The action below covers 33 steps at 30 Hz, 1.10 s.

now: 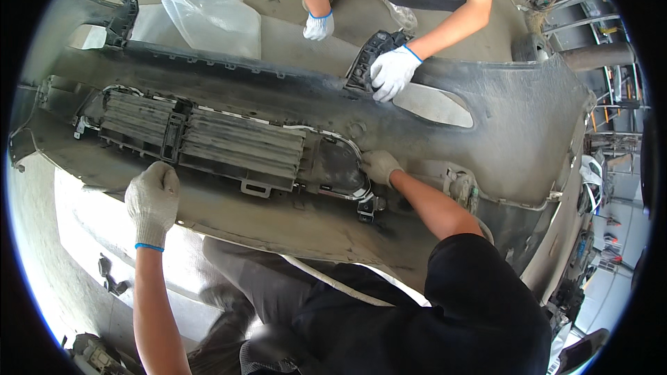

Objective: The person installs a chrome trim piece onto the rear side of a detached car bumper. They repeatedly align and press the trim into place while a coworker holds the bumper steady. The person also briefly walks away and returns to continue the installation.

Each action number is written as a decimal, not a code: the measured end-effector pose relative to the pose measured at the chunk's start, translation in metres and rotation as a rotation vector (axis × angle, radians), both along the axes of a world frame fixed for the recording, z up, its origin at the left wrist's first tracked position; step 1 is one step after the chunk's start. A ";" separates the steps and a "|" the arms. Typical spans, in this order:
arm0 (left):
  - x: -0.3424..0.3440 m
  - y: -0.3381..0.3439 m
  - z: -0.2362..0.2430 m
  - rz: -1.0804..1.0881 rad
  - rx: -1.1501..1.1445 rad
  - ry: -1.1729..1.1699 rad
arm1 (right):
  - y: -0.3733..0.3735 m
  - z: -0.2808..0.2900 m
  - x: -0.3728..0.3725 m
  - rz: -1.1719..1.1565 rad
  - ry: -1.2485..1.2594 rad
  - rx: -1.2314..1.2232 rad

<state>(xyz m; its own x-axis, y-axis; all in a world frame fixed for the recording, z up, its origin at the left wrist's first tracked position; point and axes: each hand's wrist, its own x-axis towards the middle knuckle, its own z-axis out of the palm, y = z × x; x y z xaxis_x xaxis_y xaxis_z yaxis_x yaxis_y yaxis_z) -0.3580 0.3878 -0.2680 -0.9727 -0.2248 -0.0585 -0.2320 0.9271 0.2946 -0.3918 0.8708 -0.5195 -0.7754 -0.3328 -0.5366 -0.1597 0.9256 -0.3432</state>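
Observation:
A large, dusty black car bumper (528, 118) lies inside up in front of me, with a slatted grille (243, 146) set in its opening. My left hand (153, 201), in a knitted work glove with a blue cuff, is closed in a pinch just below the grille's centre post; anything between its fingers is hidden. At the grille's right end, my gloved right hand (381, 167) has its curled fingers against the rounded frame. What those fingertips grip cannot be made out. Near the right end of the frame's lower edge sits a small black bracket (369, 208).
Across the bumper a co-worker's gloved hand (392, 73) rests on a black plastic bracket (365, 62); their other hand (318, 26) hangs nearby. A clear plastic bag (208, 10) lies at the far left. Small black parts (111, 276) lie on the floor near my left forearm.

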 end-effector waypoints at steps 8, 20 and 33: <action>0.001 0.006 -0.004 -0.004 0.017 -0.021 | 0.007 -0.009 -0.001 -0.044 0.003 -0.001; 0.002 -0.002 -0.004 -0.031 0.016 0.021 | -0.001 -0.005 0.020 -0.077 0.170 0.014; 0.014 -0.010 -0.006 -0.037 -0.022 0.024 | -0.012 0.007 0.019 -0.216 0.100 -0.004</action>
<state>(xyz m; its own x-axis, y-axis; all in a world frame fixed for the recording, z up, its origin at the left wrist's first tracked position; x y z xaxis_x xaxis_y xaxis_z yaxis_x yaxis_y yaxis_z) -0.3442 0.3779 -0.2739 -0.9813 -0.1901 -0.0309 -0.1911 0.9411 0.2788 -0.3730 0.8592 -0.5124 -0.8783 -0.1550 -0.4523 0.0087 0.9407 -0.3392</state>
